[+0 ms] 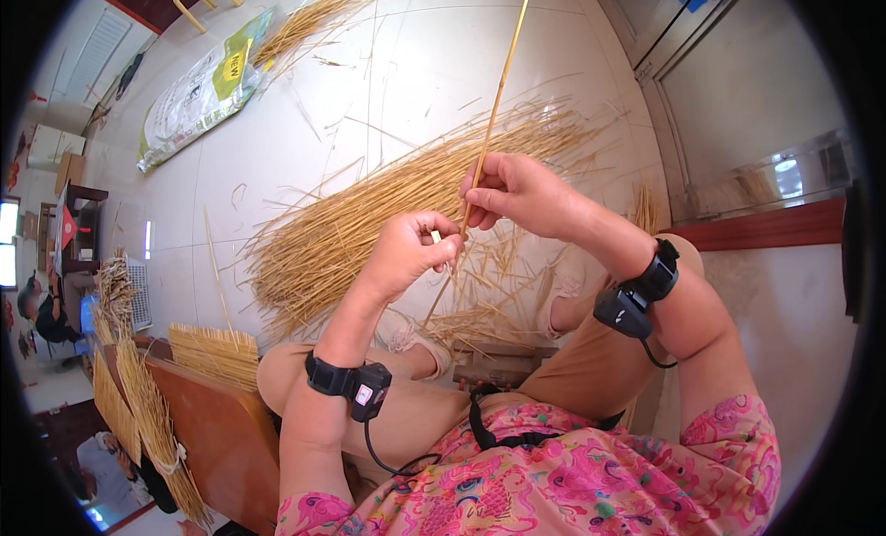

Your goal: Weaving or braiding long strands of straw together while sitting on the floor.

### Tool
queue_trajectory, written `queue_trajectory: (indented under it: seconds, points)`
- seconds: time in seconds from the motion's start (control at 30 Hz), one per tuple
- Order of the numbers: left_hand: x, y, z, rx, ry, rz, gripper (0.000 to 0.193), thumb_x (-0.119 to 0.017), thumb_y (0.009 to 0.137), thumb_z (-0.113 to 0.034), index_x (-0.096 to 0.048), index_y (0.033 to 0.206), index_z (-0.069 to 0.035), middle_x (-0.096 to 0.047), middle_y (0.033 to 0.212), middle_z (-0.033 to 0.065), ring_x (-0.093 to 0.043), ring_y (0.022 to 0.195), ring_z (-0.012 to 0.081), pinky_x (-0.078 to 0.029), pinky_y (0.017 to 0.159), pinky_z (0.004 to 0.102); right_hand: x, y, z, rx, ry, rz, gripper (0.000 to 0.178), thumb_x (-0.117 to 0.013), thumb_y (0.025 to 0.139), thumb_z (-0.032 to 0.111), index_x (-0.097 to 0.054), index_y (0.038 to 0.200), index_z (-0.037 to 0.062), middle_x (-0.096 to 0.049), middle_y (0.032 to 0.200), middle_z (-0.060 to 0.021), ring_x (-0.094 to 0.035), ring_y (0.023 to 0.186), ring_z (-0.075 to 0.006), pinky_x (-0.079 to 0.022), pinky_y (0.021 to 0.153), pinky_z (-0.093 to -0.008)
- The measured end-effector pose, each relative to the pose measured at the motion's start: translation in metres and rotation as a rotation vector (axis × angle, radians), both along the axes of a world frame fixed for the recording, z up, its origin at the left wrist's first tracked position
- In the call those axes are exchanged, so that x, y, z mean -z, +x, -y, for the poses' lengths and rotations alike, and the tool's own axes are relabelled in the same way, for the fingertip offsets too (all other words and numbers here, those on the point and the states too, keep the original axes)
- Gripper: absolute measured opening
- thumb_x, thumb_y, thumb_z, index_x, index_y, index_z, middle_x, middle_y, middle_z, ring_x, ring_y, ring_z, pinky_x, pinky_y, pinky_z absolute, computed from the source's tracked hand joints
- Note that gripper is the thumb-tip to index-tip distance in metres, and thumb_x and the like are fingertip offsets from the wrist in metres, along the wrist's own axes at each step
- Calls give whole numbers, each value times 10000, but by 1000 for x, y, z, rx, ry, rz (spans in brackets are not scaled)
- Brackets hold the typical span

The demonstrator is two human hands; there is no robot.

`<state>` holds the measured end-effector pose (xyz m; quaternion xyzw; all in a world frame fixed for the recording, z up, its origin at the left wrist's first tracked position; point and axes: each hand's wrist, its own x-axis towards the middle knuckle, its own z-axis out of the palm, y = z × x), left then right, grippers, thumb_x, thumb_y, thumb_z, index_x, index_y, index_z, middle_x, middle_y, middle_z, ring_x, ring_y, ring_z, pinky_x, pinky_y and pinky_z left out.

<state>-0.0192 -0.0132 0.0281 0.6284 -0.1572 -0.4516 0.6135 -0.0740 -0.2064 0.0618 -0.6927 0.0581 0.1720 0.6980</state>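
A long straw stalk (501, 85) runs slanting up and away past the top edge of the view, its thin lower end pointing down between my feet. My right hand (521, 196) is closed round the stalk, thumb and fingers pinching it. Just below, my left hand (413, 250) is also closed, with thumb and forefinger meeting at the stalk's lower part. A small pale bit shows in the left hand's curled fingers, too small to name. Under both hands a broad pile of straw stalks (369, 217) lies on the floor.
Short straw scraps (494, 277) litter the floor by my shoes. A brown wooden board (208, 421) stands at my left, with tied straw bundles (152, 416) beside it. Farther off lies a green-and-white sack (198, 97). A glazed door (757, 102) is at right; people sit far left.
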Motion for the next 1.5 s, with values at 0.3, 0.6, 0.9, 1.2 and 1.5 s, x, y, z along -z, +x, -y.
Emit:
queue_trajectory:
  seconds: [0.3,0.6,0.9,1.2,1.5]
  points:
    - [5,-3,3,-16,55,111,73,-575,749,-42,-606,773,19,-603,653,44,-548,551,66,-452,522,200,1,0,-4,45,-67,-2,73,-478,908,55,-500,936,-8,-592,808,-75,-608,745,-131,-515,676,-246]
    - [9,-3,6,-134,41,91,41,-549,768,-24,-578,773,4,-576,650,35,-531,549,71,-440,504,203,4,1,-7,90,-73,41,71,-484,905,52,-509,943,-4,-600,817,-71,-608,769,-126,-518,676,-246]
    - [8,-5,8,-324,-1,-60,50,-530,789,-32,-554,774,8,-557,691,47,-510,578,81,-424,519,205,8,1,-14,111,-31,64,75,-485,908,62,-511,948,3,-604,845,-57,-605,796,-120,-514,705,-247]
    - [31,14,-1,-691,-28,-418,64,-512,811,-44,-556,785,-5,-511,680,14,-462,576,57,-368,490,160,-3,-5,-26,69,-169,263,68,-479,909,51,-504,931,-8,-594,838,-54,-589,795,-102,-507,715,-245]
    - [-8,-2,-7,-78,-205,-414,117,-541,845,-129,-571,878,-20,-563,800,40,-495,639,69,-395,555,184,-15,-2,7,-9,190,155,114,-445,928,78,-479,991,-10,-594,876,-93,-608,785,-149,-519,722,-262]
